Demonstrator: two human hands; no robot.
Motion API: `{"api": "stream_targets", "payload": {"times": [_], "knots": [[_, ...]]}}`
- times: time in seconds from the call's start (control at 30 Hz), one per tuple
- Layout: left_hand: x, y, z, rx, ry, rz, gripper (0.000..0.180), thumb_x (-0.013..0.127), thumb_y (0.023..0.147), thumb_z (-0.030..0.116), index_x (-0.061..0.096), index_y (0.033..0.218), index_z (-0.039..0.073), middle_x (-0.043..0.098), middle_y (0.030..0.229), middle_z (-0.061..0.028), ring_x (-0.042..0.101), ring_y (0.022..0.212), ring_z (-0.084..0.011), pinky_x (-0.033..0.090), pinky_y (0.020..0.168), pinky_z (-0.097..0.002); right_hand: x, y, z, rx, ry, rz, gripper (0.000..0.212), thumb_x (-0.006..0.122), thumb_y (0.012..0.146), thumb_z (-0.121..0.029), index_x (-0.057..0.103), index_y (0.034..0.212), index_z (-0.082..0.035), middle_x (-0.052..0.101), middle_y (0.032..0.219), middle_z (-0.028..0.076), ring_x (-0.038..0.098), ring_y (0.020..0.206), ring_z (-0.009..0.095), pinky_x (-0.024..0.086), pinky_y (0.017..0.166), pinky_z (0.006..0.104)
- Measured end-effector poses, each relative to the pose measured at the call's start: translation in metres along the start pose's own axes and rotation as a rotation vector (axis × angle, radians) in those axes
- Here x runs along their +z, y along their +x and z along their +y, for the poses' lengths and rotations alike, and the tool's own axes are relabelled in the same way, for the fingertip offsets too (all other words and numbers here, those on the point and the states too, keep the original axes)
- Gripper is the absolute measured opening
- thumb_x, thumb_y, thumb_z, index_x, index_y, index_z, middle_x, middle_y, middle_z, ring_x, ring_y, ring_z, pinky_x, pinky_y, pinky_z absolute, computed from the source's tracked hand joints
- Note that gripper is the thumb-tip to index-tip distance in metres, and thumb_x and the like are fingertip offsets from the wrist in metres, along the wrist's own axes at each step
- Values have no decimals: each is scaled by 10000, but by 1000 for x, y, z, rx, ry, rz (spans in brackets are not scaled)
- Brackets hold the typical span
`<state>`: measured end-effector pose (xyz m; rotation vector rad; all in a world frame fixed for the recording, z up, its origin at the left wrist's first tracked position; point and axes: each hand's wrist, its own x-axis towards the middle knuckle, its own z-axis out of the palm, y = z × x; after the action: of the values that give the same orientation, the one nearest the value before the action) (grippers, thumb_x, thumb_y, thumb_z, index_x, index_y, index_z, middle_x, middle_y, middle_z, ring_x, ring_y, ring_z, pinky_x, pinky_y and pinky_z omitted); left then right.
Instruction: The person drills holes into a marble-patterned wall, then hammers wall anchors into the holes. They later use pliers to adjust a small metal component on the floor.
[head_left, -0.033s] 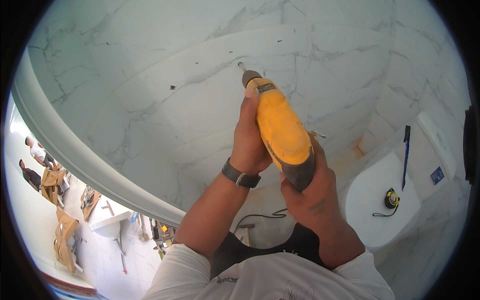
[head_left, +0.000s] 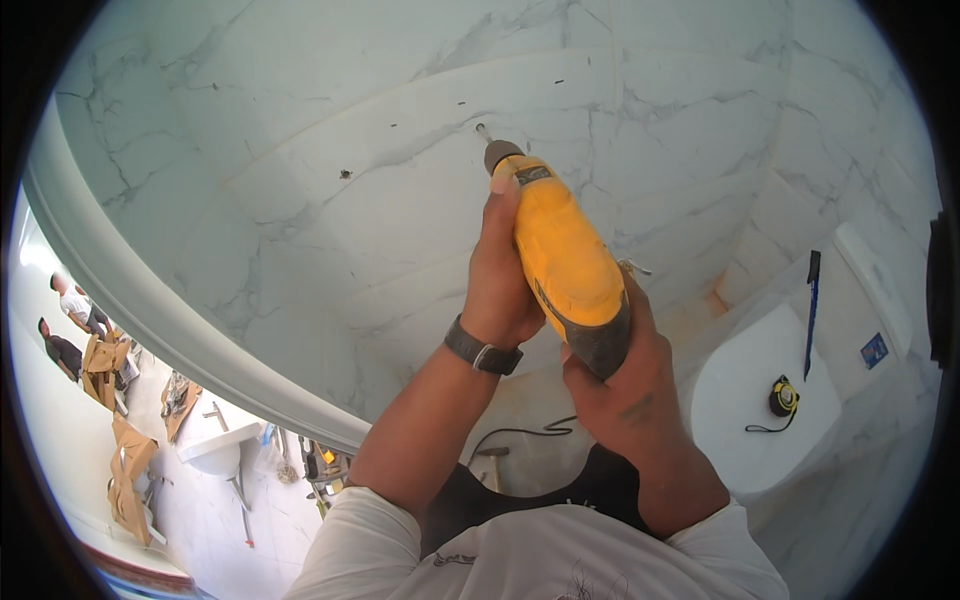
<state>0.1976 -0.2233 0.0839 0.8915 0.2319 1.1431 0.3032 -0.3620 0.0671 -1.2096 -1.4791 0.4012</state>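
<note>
A yellow power drill (head_left: 565, 260) points away from me, and its bit (head_left: 482, 130) touches the white marble-patterned tile wall (head_left: 300, 100). My left hand (head_left: 500, 275) grips the side of the drill body, thumb stretched toward the chuck; a dark watch (head_left: 483, 356) is on that wrist. My right hand (head_left: 625, 385) wraps the grey rear handle. A small dark hole (head_left: 345, 174) and a few tiny marks show in the wall to the left of the bit.
A white toilet (head_left: 740, 440) stands at the right with a yellow tape measure (head_left: 783, 397) on its lid and a blue tool (head_left: 812, 305) on the cistern. A hammer (head_left: 490, 456) and black cable (head_left: 525, 432) lie below. Outside the door frame (head_left: 150, 300) are two people (head_left: 70, 310) and a basin (head_left: 212, 452).
</note>
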Motion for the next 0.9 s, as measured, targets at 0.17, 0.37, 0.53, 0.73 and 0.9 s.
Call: {"api": "stream_targets", "payload": {"times": [0.17,0.37,0.53,0.73,0.9], "knots": [[-2,1,7,-13,10,14,616,445,1025,645,601,1170,67,701,972,-142,706,858,-259,606,770,-410,8,1,-3,65,15,-37,788,673,863,-16,282,1546,32,634,1278,327,651,1163,510,543,996,494],[-9,4,6,-9,13,-81,643,452,1013,661,598,1184,59,698,977,-162,709,859,-267,613,768,-421,11,1,-3,-4,-52,11,810,687,863,-40,265,1550,44,630,1287,332,652,1161,509,541,1006,497],[-13,10,6,-4,-4,-35,671,467,995,696,602,1172,63,696,960,-166,710,848,-269,617,751,-422,13,6,-4,36,-59,-4,826,701,845,-48,273,1548,31,622,1301,329,662,1131,512,551,985,512],[-16,9,15,-40,-51,-84,642,485,995,691,603,1177,87,697,976,-142,708,846,-251,615,751,-404,19,7,-13,37,-80,9,822,699,837,-42,287,1548,3,648,1263,312,673,1105,498,560,947,516],[1,12,7,8,-30,-122,532,490,1040,601,577,1192,99,672,1030,-71,683,906,-198,592,801,-375,5,9,-11,29,-91,98,752,674,836,-13,346,1512,5,672,1218,298,682,1100,486,558,936,509]]}}
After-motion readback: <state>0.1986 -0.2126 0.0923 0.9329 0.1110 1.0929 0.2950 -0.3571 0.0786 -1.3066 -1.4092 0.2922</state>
